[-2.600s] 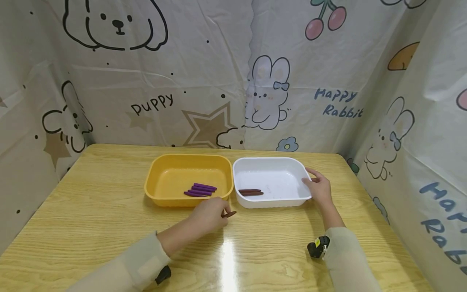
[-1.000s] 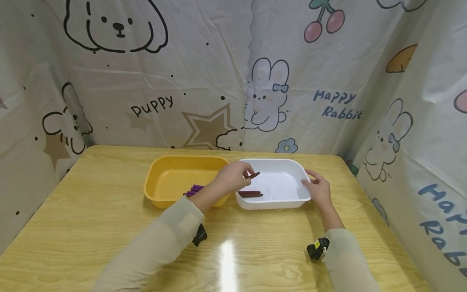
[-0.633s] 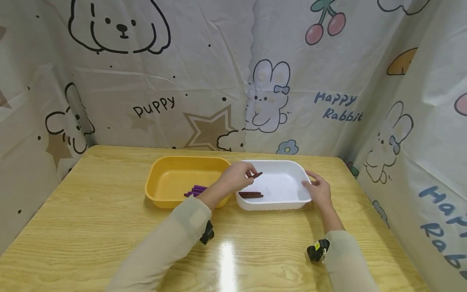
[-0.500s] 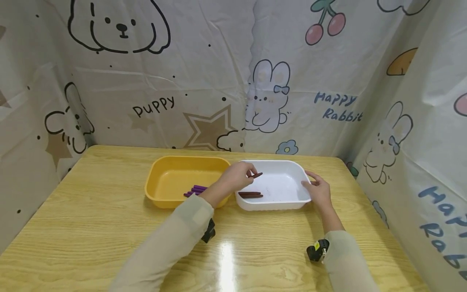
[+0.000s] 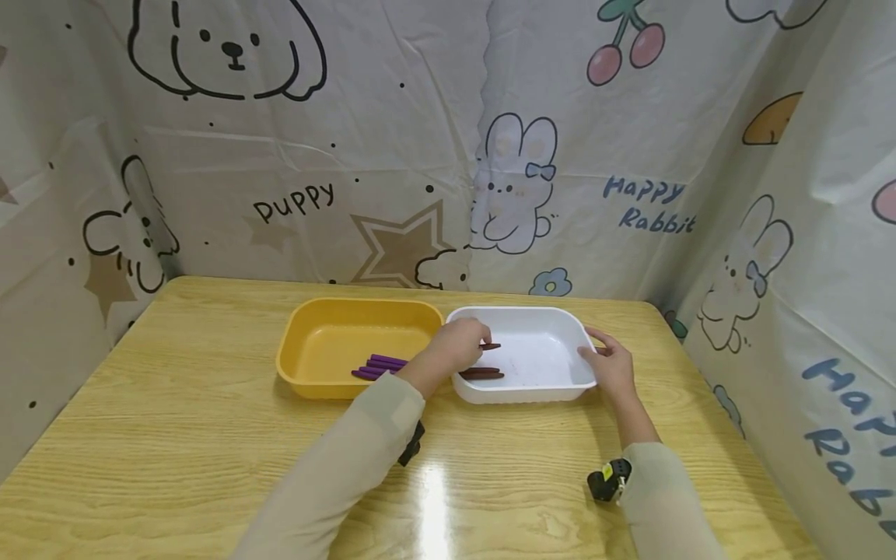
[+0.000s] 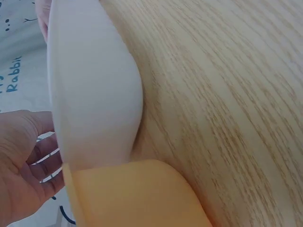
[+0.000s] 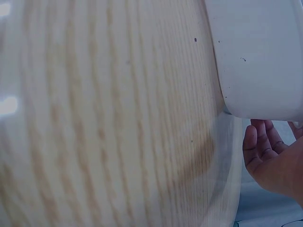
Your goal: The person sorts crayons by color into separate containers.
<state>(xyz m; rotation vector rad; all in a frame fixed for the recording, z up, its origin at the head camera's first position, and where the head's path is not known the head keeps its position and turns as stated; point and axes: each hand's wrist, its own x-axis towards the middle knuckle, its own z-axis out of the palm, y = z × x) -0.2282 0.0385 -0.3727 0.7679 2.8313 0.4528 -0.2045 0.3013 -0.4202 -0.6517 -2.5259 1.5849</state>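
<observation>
My left hand [image 5: 456, 344] is low inside the left part of the white tray [image 5: 521, 395], its fingers holding a brown crayon [image 5: 493, 346] whose pointed end sticks out to the right. Two brown crayons [image 5: 484, 374] lie side by side just in front, partly covered by the hand. In the left wrist view the tray wall hides the fingertips. My right hand [image 5: 613, 365] grips the tray's right end, thumb over the rim and fingers outside. Several purple crayons [image 5: 374, 365] lie in the yellow tray [image 5: 315, 389], partly behind the left forearm.
Both trays stand side by side on a wood-grain table [image 5: 175, 435], near its back edge. A printed curtain [image 5: 294, 140] with cartoon animals hangs behind and at both sides.
My left hand has carried the brown crayon from in front of the yellow tray over the white tray, then lowered it inside. My right hand has stayed on the tray's end.
</observation>
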